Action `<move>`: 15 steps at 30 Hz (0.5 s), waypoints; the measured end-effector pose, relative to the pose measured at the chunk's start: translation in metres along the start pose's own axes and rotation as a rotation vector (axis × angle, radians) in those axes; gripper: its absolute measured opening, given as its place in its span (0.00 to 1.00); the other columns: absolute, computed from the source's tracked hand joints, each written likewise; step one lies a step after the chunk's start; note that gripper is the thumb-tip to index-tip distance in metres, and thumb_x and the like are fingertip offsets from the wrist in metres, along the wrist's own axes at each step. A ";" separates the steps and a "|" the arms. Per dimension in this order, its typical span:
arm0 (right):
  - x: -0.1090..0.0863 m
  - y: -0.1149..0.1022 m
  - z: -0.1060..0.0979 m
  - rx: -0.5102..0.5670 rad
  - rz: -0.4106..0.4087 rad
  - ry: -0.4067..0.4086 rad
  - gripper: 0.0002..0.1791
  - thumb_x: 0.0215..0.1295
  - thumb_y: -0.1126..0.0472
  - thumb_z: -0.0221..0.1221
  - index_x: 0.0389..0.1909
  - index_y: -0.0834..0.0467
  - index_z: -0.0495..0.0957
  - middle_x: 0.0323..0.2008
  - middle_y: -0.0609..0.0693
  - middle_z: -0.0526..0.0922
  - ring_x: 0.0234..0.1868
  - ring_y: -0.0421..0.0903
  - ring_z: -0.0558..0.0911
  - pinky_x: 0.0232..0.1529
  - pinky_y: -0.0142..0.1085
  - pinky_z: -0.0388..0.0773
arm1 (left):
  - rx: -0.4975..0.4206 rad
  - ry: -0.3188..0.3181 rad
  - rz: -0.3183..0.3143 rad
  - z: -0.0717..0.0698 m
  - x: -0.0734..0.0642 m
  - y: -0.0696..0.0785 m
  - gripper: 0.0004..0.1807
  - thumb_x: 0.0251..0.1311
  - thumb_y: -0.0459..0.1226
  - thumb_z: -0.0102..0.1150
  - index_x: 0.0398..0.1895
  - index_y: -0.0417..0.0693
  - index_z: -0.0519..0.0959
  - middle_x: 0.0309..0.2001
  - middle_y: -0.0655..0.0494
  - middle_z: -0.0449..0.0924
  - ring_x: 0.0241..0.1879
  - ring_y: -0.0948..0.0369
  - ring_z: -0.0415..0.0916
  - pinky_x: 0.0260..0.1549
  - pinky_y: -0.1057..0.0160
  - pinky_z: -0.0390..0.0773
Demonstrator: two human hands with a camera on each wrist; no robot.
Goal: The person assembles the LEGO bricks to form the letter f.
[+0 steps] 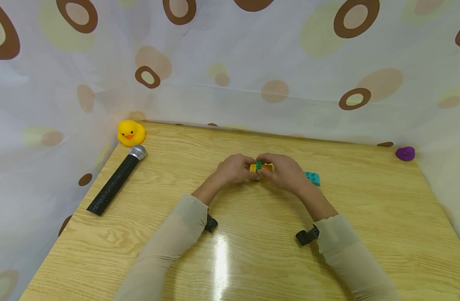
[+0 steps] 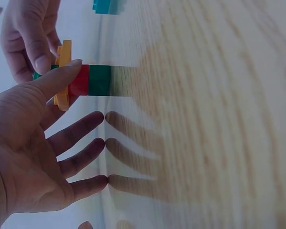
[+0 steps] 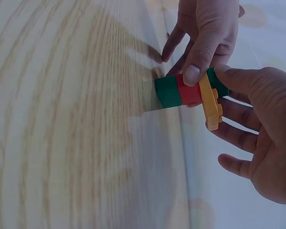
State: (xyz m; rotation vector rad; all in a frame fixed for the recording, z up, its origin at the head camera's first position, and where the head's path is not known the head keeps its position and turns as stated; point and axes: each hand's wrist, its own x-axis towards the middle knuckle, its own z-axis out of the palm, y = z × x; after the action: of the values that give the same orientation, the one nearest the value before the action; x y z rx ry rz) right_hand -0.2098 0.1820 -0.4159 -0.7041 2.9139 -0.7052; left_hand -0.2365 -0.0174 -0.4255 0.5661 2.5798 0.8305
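Near the middle of the table stands a small tower of toy building bricks. From the tabletop up, it has a green brick [image 2: 99, 80], a red brick [image 3: 187, 94], a wider, flat yellow-orange brick [image 3: 210, 106] and an upper green brick [image 1: 258, 164]. My left hand [image 1: 234, 168] grips the tower from the left, its thumb pressed on the red brick and its other fingers spread near the table. From the right, my right hand [image 1: 286, 171] pinches the upper green brick, with the thumb on its near side. The fingers behind the tower are partly hidden.
A turquoise brick [image 1: 313, 178] lies just right of my right hand. On the left are a black microphone [image 1: 117, 182] and a yellow rubber duck [image 1: 131, 133]. A purple object [image 1: 405, 153] sits at the far right corner. Patterned curtain [image 1: 230, 62] borders the table.
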 end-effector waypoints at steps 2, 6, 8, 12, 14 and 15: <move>0.000 0.000 -0.001 0.004 0.004 0.001 0.23 0.72 0.53 0.62 0.64 0.55 0.77 0.59 0.56 0.84 0.59 0.57 0.83 0.56 0.56 0.79 | 0.004 0.003 0.009 0.000 0.000 0.001 0.23 0.64 0.52 0.67 0.60 0.60 0.82 0.51 0.58 0.86 0.41 0.60 0.80 0.35 0.59 0.78; -0.003 0.003 -0.002 0.012 -0.005 -0.003 0.23 0.72 0.53 0.62 0.65 0.55 0.76 0.59 0.56 0.83 0.59 0.57 0.82 0.56 0.56 0.79 | -0.001 0.002 0.017 0.001 0.001 0.001 0.25 0.64 0.52 0.67 0.62 0.58 0.81 0.52 0.57 0.86 0.42 0.60 0.81 0.35 0.59 0.78; -0.005 0.005 -0.005 0.021 0.000 -0.010 0.26 0.73 0.51 0.61 0.68 0.54 0.74 0.60 0.56 0.83 0.59 0.57 0.82 0.56 0.56 0.79 | -0.006 -0.004 0.010 0.001 0.002 0.002 0.28 0.64 0.52 0.67 0.65 0.57 0.79 0.55 0.55 0.85 0.45 0.58 0.82 0.38 0.58 0.80; -0.012 0.016 -0.018 0.059 0.038 0.011 0.30 0.74 0.47 0.59 0.73 0.50 0.68 0.61 0.55 0.83 0.60 0.59 0.81 0.56 0.58 0.77 | 0.004 -0.006 -0.020 0.002 0.002 0.003 0.34 0.62 0.54 0.68 0.70 0.55 0.75 0.63 0.53 0.81 0.56 0.55 0.81 0.49 0.55 0.82; -0.017 0.024 -0.027 0.068 0.059 0.041 0.30 0.74 0.45 0.58 0.73 0.49 0.68 0.61 0.56 0.82 0.60 0.60 0.80 0.57 0.60 0.76 | 0.005 -0.001 -0.033 0.002 0.002 0.003 0.36 0.61 0.54 0.69 0.71 0.55 0.74 0.65 0.53 0.79 0.59 0.55 0.79 0.52 0.54 0.81; -0.019 0.029 -0.032 0.069 0.069 0.056 0.31 0.74 0.44 0.57 0.73 0.50 0.69 0.61 0.56 0.82 0.61 0.61 0.80 0.58 0.61 0.75 | 0.005 0.001 -0.038 0.002 0.002 0.003 0.36 0.61 0.54 0.69 0.71 0.55 0.74 0.65 0.53 0.79 0.59 0.55 0.79 0.52 0.54 0.80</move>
State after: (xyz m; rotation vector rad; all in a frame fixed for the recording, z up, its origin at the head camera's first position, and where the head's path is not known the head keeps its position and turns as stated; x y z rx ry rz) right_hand -0.2102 0.2268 -0.4012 -0.5832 2.9315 -0.8271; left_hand -0.2368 -0.0134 -0.4253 0.5161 2.5860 0.8121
